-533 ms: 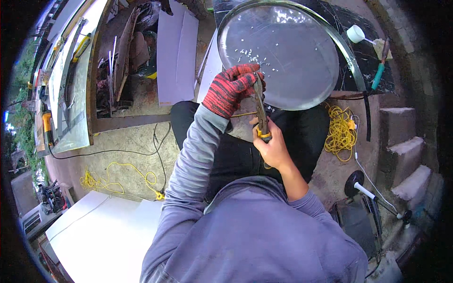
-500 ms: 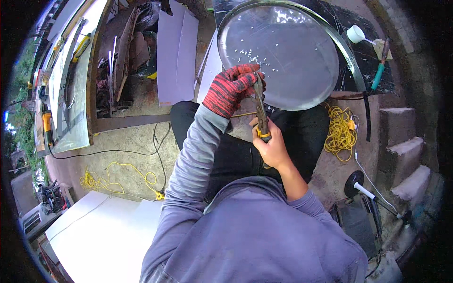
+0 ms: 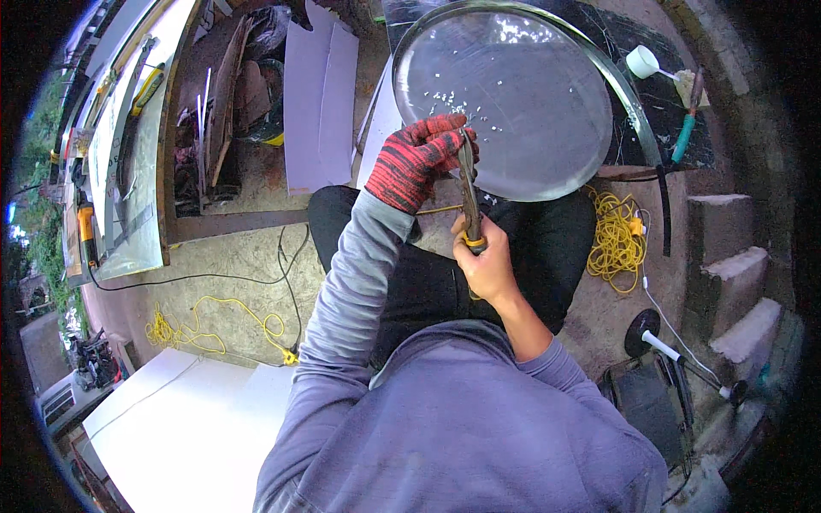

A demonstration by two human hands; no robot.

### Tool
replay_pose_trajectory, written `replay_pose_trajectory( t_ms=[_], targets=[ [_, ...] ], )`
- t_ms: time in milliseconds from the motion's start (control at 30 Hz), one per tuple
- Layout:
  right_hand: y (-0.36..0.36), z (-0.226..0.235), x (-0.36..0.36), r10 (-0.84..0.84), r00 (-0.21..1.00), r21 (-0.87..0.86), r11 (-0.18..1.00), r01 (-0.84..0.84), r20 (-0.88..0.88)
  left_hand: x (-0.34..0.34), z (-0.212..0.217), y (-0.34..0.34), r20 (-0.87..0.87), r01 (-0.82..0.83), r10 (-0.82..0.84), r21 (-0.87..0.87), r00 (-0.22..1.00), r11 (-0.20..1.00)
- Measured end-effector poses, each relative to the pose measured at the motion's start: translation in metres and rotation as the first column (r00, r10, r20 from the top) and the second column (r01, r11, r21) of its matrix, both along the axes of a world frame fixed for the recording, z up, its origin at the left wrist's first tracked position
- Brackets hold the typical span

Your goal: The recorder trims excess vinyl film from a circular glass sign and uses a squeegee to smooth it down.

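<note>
My left hand, in a red and black knitted glove, is closed in a pinch beside the blade tips of a pair of snips. What its fingers hold is too small to make out. My bare right hand grips the snips by their yellow and black handles, blades pointing away from me. Just beyond lies a large round metal tray, its near edge by my lap. Small pale cut bits are scattered on it, mostly near my gloved fingertips.
A curved metal strip runs along the tray's right side. Farther right are a white cup and a teal-handled tool. Coiled yellow cord lies right of my knee. White panels lie at lower left; a workbench stands left.
My right hand and the snips have shifted slightly left, and the snips stand a little straighter. My gloved left hand stays at the blade tips almost unmoved.
</note>
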State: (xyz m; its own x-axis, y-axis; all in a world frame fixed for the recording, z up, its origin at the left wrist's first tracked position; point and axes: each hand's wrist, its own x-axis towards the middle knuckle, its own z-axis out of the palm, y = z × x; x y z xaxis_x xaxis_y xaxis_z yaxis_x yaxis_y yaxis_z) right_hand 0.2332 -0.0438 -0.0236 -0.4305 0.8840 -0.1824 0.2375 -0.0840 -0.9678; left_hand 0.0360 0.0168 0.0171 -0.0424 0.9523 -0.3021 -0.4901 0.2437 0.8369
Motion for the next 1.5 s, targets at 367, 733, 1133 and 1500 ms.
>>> replay_pose_trajectory(
  t_ms=[367,733,1133,1500],
  targets=[
    [0.003,0.000,0.011,0.077,0.977,-0.305,0.942,-0.137,-0.198,-0.002,0.001,-0.005,0.080,0.018,-0.018,-0.003,0.997,1.000],
    [0.009,0.002,0.012,0.054,0.941,-0.372,0.910,-0.183,-0.333,-0.005,-0.001,0.002,0.116,0.072,-0.072,0.005,0.991,0.997],
    [0.012,0.011,0.012,0.071,0.976,-0.281,0.951,-0.128,-0.207,0.000,-0.005,0.003,0.074,0.046,-0.045,-0.018,0.996,0.999],
    [0.015,0.003,0.011,0.087,0.990,-0.174,0.979,-0.106,-0.110,0.005,-0.014,0.009,0.053,0.009,-0.009,0.000,0.999,1.000]
  ],
)
